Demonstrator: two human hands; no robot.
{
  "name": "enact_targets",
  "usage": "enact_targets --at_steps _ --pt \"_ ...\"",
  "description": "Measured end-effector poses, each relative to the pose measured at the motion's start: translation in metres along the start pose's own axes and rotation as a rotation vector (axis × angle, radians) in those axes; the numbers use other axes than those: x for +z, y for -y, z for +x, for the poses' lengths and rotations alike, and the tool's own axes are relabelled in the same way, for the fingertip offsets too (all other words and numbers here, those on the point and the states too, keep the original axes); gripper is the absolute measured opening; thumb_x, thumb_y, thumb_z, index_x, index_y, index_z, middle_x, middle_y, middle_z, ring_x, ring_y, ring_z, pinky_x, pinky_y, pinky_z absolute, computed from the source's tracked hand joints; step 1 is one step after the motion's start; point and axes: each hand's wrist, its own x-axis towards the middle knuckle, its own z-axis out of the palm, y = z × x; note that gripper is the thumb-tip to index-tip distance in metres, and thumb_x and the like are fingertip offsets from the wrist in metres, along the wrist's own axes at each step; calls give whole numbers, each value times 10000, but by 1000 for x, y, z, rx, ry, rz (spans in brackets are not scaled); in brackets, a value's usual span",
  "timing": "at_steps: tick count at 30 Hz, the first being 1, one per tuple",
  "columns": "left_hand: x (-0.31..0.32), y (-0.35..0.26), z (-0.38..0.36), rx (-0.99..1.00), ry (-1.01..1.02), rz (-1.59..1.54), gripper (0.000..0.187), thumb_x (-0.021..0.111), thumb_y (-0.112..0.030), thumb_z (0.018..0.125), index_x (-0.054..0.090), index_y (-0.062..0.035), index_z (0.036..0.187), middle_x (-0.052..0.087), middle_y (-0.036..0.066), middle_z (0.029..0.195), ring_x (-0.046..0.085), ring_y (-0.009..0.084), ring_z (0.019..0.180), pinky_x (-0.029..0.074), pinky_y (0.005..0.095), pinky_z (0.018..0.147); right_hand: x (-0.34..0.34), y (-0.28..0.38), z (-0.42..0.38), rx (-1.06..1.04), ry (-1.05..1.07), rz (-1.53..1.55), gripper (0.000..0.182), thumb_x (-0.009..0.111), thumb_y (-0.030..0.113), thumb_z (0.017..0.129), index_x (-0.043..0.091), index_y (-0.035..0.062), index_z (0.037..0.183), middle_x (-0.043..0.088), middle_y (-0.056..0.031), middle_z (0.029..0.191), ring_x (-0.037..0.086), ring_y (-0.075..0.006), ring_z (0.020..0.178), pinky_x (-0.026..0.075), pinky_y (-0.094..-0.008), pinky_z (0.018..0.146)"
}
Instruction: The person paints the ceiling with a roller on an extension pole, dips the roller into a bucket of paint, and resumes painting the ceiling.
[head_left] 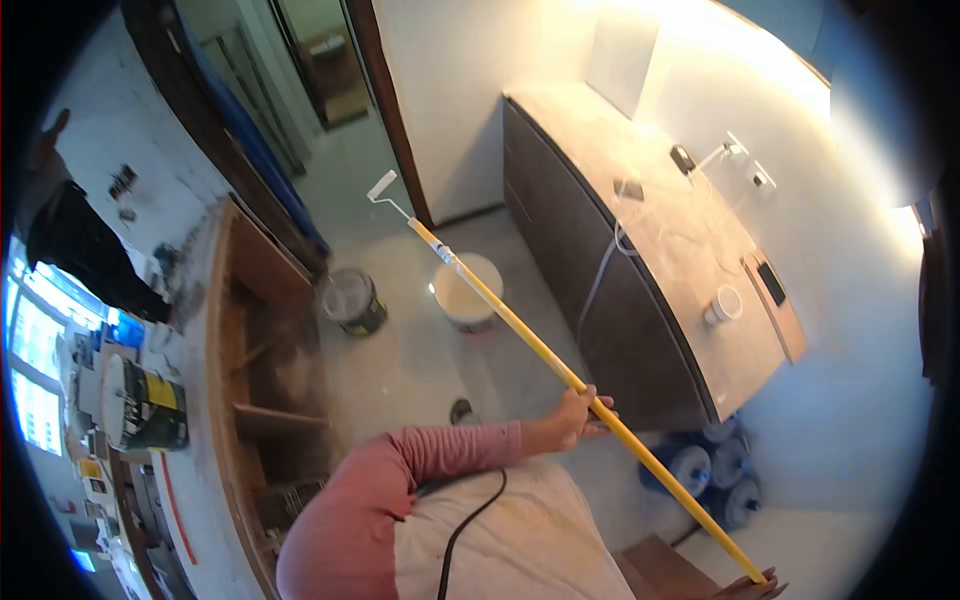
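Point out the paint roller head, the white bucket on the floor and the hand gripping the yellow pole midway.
paint roller head (pixel 382 184), head view, on the white roller sleeve.
white bucket (pixel 466 290), head view, on its pale inside.
left hand (pixel 580 412), head view, on the knuckles wrapped around the yellow pole (pixel 520 325).

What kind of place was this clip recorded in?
Most likely a room under renovation or being painted. The left hand grips a long yellow pole with a small paint roller, a white paint bucket and a grey paint can stand on the dusty floor, and an unfinished wooden frame stands alongside.
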Motion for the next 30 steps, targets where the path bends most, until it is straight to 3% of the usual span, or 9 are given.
enact_targets --at_steps 2,6,9,12,13,21,22,24,30 --pt "-3 10 7 -116 7 -10 204 338 -285 1087 387 -87 1105 597 99 1138 656 318 1048 572 510 928 -9 21 37 -551 74 -231 268 642 275 940 548 72 793 651 -148 881 561 -385 1218 457 -558 850" --pt "-10 12 17 -308 -4 -65 242 323 -276 1089 389 -67 1192 598 110 1172 633 319 1091 565 512 946 -5 164 50 -892 -40 -450 408 634 395 953 518 108 686 680 -182 968 614 -393 1125 454 -555 770" --pt "-21 11 33 -386 53 -82 272 308 -278 1091 398 -61 1229 595 115 1187 625 311 1105 564 501 950 8 251 47 -1373 -188 -548 425 644 421 940 521 125 661 701 -166 996 668 -364 999 466 -530 721" --pt "-33 1 51 -389 90 -88 296 313 -302 1089 421 -61 1221 612 105 1151 635 303 1078 573 486 921 10 311 35 -1464 -109 -654 448 655 450 924 527 121 647 719 -127 906 701 -313 837 486 -461 675" --pt "-40 -5 62 -372 90 -92 292 322 -315 1086 432 -72 1204 621 96 1126 642 297 1060 576 479 906 19 335 25 -1553 -141 -610 470 670 474 906 521 138 613 717 -51 785 702 -237 725 489 -390 634" --pt "-149 -91 186 -214 -102 -307 225 382 -342 1070 475 -138 1060 658 37 920 683 272 876 574 421 769 94 438 -101 -1761 1 -597 489 697 464 871 475 225 507 670 117 648 626 -81 576 425 -306 569" --pt "-164 -103 199 -201 -105 -344 210 386 -326 1069 474 -134 1063 657 40 929 683 272 880 573 418 764 88 451 -121 -1764 250 -680 240 755 250 880 627 80 769 751 -29 869 692 -205 690 538 -327 666" --pt "-189 -127 212 -179 -111 -410 182 396 -293 1068 472 -128 1067 655 47 947 682 272 889 571 413 755 110 460 -165 -1737 192 -704 286 811 288 836 614 142 690 753 76 932 667 -99 707 501 -250 682" --pt "-237 -166 232 -203 -207 -484 151 402 -239 1063 470 -105 1074 623 62 955 666 273 864 572 412 757 160 507 -287 -1744 232 -631 356 843 338 801 556 174 668 750 101 931 645 -62 728 456 -276 780"
